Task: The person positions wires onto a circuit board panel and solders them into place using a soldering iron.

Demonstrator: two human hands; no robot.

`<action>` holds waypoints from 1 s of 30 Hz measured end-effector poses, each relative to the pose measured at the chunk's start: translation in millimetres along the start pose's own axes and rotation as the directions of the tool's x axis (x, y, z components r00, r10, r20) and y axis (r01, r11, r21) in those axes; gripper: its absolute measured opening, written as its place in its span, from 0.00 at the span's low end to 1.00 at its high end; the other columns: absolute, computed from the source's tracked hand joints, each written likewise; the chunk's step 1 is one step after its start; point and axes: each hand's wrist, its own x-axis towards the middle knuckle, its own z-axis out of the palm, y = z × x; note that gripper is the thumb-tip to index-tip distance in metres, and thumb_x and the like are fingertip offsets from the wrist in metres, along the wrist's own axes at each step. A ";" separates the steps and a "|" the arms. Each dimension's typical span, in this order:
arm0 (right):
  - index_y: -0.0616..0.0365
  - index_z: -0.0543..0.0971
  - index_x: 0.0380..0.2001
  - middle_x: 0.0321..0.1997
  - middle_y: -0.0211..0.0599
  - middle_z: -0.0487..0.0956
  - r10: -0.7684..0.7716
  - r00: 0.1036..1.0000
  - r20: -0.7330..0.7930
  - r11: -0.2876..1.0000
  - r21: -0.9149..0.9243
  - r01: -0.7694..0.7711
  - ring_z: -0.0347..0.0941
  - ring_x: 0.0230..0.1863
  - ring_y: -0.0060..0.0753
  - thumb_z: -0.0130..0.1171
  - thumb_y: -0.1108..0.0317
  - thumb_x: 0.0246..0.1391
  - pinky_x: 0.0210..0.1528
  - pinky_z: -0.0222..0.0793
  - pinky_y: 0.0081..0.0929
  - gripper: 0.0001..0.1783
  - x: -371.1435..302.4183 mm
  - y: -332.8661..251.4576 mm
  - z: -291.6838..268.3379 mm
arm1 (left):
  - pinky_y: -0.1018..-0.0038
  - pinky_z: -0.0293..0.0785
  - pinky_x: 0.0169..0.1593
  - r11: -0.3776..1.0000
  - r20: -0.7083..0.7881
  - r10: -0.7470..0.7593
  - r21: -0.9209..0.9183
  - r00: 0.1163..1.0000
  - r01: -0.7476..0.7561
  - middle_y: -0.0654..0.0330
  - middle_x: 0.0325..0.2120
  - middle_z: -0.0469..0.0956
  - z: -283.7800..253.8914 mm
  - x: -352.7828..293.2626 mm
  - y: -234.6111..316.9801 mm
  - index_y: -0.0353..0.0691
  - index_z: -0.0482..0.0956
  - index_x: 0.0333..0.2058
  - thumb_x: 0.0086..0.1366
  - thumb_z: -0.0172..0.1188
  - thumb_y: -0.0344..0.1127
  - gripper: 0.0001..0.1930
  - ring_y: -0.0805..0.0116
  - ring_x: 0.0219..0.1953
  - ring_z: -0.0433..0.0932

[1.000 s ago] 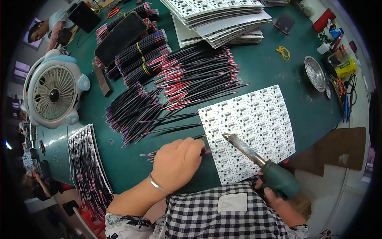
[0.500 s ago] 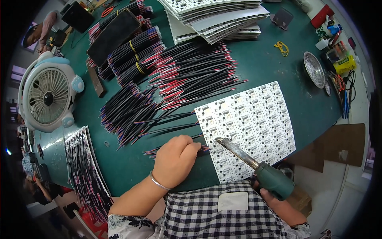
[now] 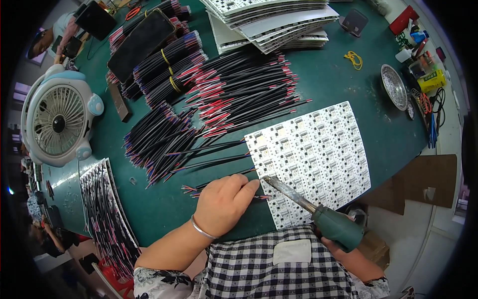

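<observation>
A white circuit board sheet (image 3: 318, 144) covered in rows of small components lies before me. My left hand (image 3: 224, 202) is closed on a few thin black wires (image 3: 194, 190), whose coloured ends stick out on both sides of the fist. Its fingertips are at the sheet's left edge. My right hand (image 3: 343, 254), mostly hidden under the handle, grips a soldering iron (image 3: 338, 228) with a green handle. The iron's tip meets the sheet's left edge, just beside my left fingertips. Above my left hand, other wires (image 3: 219, 160) reach to the same edge.
Piles of black wires (image 3: 244, 94) with red and white ends lie beyond, a black phone (image 3: 142, 45) on bundled ones. A stack of sheets (image 3: 274, 25) stands at the back. A fan (image 3: 59, 122) is at left, a wired sheet (image 3: 107, 209) nearer, a metal dish (image 3: 393, 87) at right.
My left hand has shifted slightly right and down along the sheet's edge. The soldering iron has moved a little left and down, its tip now closer to my left fingertips.
</observation>
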 end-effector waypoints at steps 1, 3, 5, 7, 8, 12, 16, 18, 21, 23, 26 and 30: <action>0.67 0.72 0.46 0.41 0.39 0.79 0.001 1.000 0.000 1.000 0.001 -0.001 0.77 0.41 0.26 0.63 0.65 0.49 0.44 0.72 0.22 0.24 0.9 -1.4 -0.7 | 0.70 0.73 0.29 1.000 0.011 -0.007 -0.003 1.000 0.007 0.60 0.28 0.74 -0.5 0.5 0.4 0.39 0.79 0.36 0.38 0.63 0.25 0.20 0.63 0.28 0.75; 0.66 0.74 0.45 0.40 0.40 0.79 -0.098 0.995 -0.016 0.994 -0.049 0.097 0.77 0.40 0.29 0.62 0.66 0.50 0.44 0.72 0.24 0.20 4.8 -5.9 -3.0 | 0.71 0.73 0.29 1.000 0.020 -0.016 -0.004 1.000 0.016 0.60 0.28 0.74 -1.0 0.6 0.3 0.39 0.79 0.36 0.38 0.63 0.25 0.20 0.63 0.28 0.75; 0.65 0.75 0.44 0.40 0.41 0.79 -0.193 0.981 -0.009 0.971 -0.146 0.189 0.77 0.40 0.32 0.61 0.66 0.50 0.43 0.72 0.25 0.19 9.7 -4.4 -4.0 | 0.71 0.74 0.29 1.000 0.027 -0.026 -0.005 0.999 0.026 0.60 0.29 0.74 -1.6 0.0 -0.4 0.39 0.79 0.36 0.38 0.63 0.25 0.20 0.63 0.28 0.75; 0.64 0.76 0.42 0.40 0.41 0.79 -0.286 0.958 0.007 0.930 -0.238 0.279 0.78 0.40 0.35 0.61 0.66 0.50 0.43 0.72 0.27 0.18 10.6 -2.2 -2.9 | 0.71 0.74 0.30 0.999 0.024 -0.030 -0.010 0.999 0.031 0.60 0.29 0.74 -1.8 -0.4 -0.8 0.39 0.79 0.36 0.39 0.62 0.24 0.19 0.63 0.28 0.76; 0.63 0.77 0.42 0.39 0.42 0.79 -0.254 0.967 -0.014 0.951 -0.188 0.247 0.78 0.39 0.37 0.61 0.66 0.49 0.43 0.72 0.28 0.17 9.8 -1.7 -1.4 | 0.71 0.74 0.30 0.999 0.023 -0.032 -0.010 0.999 0.032 0.60 0.29 0.74 -1.6 -1.0 -1.3 0.39 0.79 0.36 0.39 0.62 0.24 0.19 0.63 0.28 0.76; 0.62 0.77 0.42 0.39 0.42 0.79 -0.171 0.985 -0.025 0.981 -0.094 0.168 0.77 0.38 0.38 0.61 0.68 0.49 0.42 0.72 0.28 0.16 7.0 -1.8 -1.9 | 0.71 0.75 0.31 0.998 0.026 -0.041 -0.035 0.999 0.042 0.59 0.29 0.75 -0.8 0.0 -1.1 0.39 0.78 0.36 0.41 0.61 0.23 0.18 0.62 0.29 0.76; 0.62 0.77 0.42 0.39 0.41 0.79 -0.144 0.989 -0.036 0.989 -0.040 0.143 0.77 0.38 0.38 0.61 0.68 0.48 0.42 0.72 0.28 0.16 6.5 -1.2 0.1 | 0.71 0.75 0.32 0.999 0.020 -0.048 -0.016 0.999 0.048 0.59 0.29 0.75 -0.3 -0.3 -0.3 0.38 0.79 0.36 0.42 0.61 0.23 0.17 0.62 0.29 0.76; 0.62 0.77 0.41 0.39 0.41 0.79 -0.147 0.988 -0.043 0.988 -0.047 0.145 0.77 0.38 0.39 0.61 0.68 0.48 0.42 0.72 0.28 0.16 6.5 -1.6 0.5 | 0.71 0.75 0.32 0.999 0.019 -0.050 -0.013 0.999 0.050 0.59 0.29 0.74 -0.6 0.2 0.0 0.38 0.79 0.36 0.42 0.61 0.23 0.17 0.62 0.29 0.76; 0.63 0.77 0.41 0.39 0.40 0.79 -0.196 0.979 -0.057 0.980 -0.047 0.194 0.77 0.38 0.39 0.61 0.69 0.47 0.42 0.72 0.28 0.16 6.4 3.7 2.7 | 0.71 0.75 0.32 0.998 0.021 -0.057 -0.011 0.998 0.057 0.59 0.29 0.74 -0.6 0.9 0.8 0.38 0.79 0.35 0.42 0.61 0.23 0.17 0.62 0.29 0.76; 0.62 0.77 0.41 0.38 0.40 0.79 -0.223 0.974 -0.039 0.969 -0.113 0.218 0.77 0.38 0.39 0.61 0.69 0.47 0.42 0.72 0.29 0.16 9.6 -2.2 -0.5 | 0.71 0.74 0.32 0.998 0.024 -0.062 -0.011 0.998 0.062 0.59 0.28 0.74 -0.8 1.4 1.5 0.38 0.79 0.35 0.42 0.62 0.23 0.17 0.62 0.29 0.76; 0.62 0.78 0.41 0.38 0.39 0.80 -0.244 0.970 -0.014 0.945 -0.226 0.234 0.78 0.39 0.39 0.61 0.68 0.47 0.42 0.72 0.29 0.17 7.6 -0.4 -2.8 | 0.71 0.74 0.31 0.998 0.021 -0.066 -0.003 0.998 0.066 0.59 0.28 0.74 -0.7 2.0 1.2 0.38 0.79 0.35 0.42 0.62 0.23 0.17 0.62 0.29 0.75; 0.60 0.78 0.41 0.39 0.36 0.80 0.399 0.914 -0.080 0.801 0.515 -0.305 0.78 0.40 0.39 0.62 0.66 0.49 0.44 0.73 0.31 0.16 -20.3 16.4 5.9 | 0.71 0.74 0.31 0.998 0.024 -0.063 -0.005 0.998 0.064 0.59 0.28 0.74 -0.8 1.9 1.2 0.38 0.79 0.35 0.42 0.62 0.23 0.16 0.62 0.28 0.75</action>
